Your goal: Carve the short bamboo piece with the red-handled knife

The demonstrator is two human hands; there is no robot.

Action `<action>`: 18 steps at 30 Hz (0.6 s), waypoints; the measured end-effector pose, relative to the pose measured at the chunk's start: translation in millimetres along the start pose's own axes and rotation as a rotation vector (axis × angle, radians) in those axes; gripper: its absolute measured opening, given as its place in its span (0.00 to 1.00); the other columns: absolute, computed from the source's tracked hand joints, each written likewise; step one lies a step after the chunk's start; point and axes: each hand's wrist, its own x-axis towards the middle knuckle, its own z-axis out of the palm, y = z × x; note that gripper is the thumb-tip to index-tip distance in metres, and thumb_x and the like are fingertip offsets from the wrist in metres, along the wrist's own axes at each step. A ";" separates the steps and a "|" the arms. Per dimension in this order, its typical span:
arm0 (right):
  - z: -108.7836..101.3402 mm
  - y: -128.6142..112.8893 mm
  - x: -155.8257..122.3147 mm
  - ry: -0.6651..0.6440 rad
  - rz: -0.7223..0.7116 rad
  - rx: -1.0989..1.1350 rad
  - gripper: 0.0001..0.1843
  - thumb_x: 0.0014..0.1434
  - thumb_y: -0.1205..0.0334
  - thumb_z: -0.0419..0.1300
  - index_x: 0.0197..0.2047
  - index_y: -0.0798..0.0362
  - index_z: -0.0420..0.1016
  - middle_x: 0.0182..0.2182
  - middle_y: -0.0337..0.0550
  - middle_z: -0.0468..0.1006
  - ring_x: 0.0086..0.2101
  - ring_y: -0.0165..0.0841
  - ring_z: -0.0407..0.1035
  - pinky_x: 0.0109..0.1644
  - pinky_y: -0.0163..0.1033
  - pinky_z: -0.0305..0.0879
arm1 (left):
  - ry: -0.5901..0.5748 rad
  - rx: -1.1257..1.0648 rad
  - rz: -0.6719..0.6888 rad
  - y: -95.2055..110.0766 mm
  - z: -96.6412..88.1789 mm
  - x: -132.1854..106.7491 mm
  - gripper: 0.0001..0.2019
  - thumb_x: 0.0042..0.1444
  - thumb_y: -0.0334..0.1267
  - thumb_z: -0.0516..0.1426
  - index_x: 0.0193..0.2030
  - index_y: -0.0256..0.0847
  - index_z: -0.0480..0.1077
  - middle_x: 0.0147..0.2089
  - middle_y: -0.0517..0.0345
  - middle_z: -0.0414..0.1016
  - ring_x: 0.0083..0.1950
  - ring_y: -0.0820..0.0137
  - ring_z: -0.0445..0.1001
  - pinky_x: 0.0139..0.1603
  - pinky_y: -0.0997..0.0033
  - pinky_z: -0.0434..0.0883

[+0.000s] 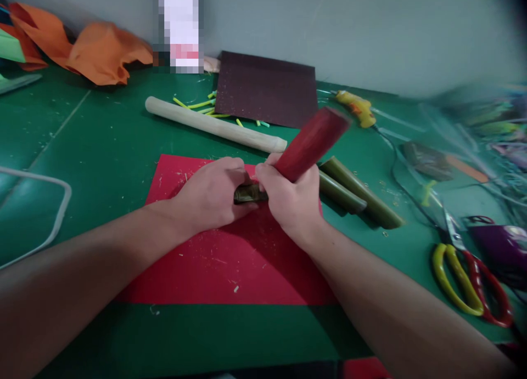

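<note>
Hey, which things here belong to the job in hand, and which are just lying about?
Apparently in use:
- dark piece, held in the left hand
- red rod, in the right hand
- red sheet, underneath

Apparently lying about:
- olive tubes
- pale stick
- dark sheet
- glue gun
- scissors

We see a plain red cylindrical rod (313, 142) and a dark olive tube (248, 193). Our flat rectangular sheet (224, 266) is red, pale-flecked.
</note>
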 end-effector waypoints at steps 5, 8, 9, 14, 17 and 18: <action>0.9 6.1 0.8 0.066 -0.063 0.054 0.12 0.50 0.64 0.59 0.19 0.50 0.62 0.18 0.33 0.63 0.23 0.26 0.60 0.29 0.36 0.62 | 0.003 -0.006 -0.008 -0.6 0.0 1.1 0.13 0.57 0.47 0.62 0.37 0.37 0.75 0.36 0.53 0.70 0.39 0.62 0.70 0.37 0.63 0.66; 2.7 10.8 2.7 0.093 -0.113 0.055 0.12 0.52 0.63 0.59 0.20 0.50 0.63 0.19 0.33 0.64 0.23 0.26 0.61 0.29 0.36 0.62 | -0.001 -0.014 -0.026 -1.1 0.1 1.0 0.14 0.56 0.47 0.63 0.37 0.37 0.76 0.37 0.53 0.70 0.39 0.62 0.70 0.38 0.63 0.66; 3.1 11.6 3.2 0.096 -0.120 0.054 0.12 0.53 0.63 0.59 0.20 0.50 0.63 0.19 0.33 0.65 0.23 0.26 0.61 0.29 0.36 0.62 | -0.002 -0.014 -0.028 -1.3 0.2 0.8 0.14 0.56 0.47 0.63 0.37 0.37 0.76 0.37 0.53 0.70 0.40 0.62 0.70 0.38 0.63 0.66; 2.7 7.0 3.7 0.074 -0.083 0.062 0.12 0.51 0.64 0.59 0.20 0.50 0.63 0.18 0.32 0.64 0.23 0.26 0.59 0.29 0.36 0.61 | -0.009 -0.017 -0.029 -1.1 1.0 0.2 0.14 0.56 0.48 0.62 0.39 0.37 0.77 0.38 0.52 0.71 0.42 0.60 0.71 0.40 0.61 0.67; 0.5 1.9 2.2 0.023 -0.017 0.037 0.14 0.49 0.65 0.59 0.17 0.50 0.61 0.16 0.32 0.60 0.21 0.25 0.56 0.26 0.35 0.58 | -0.012 -0.022 -0.022 -0.3 1.1 0.0 0.13 0.57 0.46 0.61 0.39 0.37 0.76 0.38 0.52 0.72 0.42 0.60 0.71 0.40 0.61 0.67; -0.1 1.1 1.6 -0.003 0.005 0.023 0.14 0.48 0.64 0.59 0.16 0.50 0.61 0.15 0.32 0.60 0.21 0.25 0.56 0.25 0.35 0.57 | -0.006 -0.021 -0.023 -0.2 1.1 0.0 0.13 0.57 0.46 0.61 0.38 0.37 0.76 0.37 0.53 0.71 0.41 0.61 0.71 0.39 0.62 0.67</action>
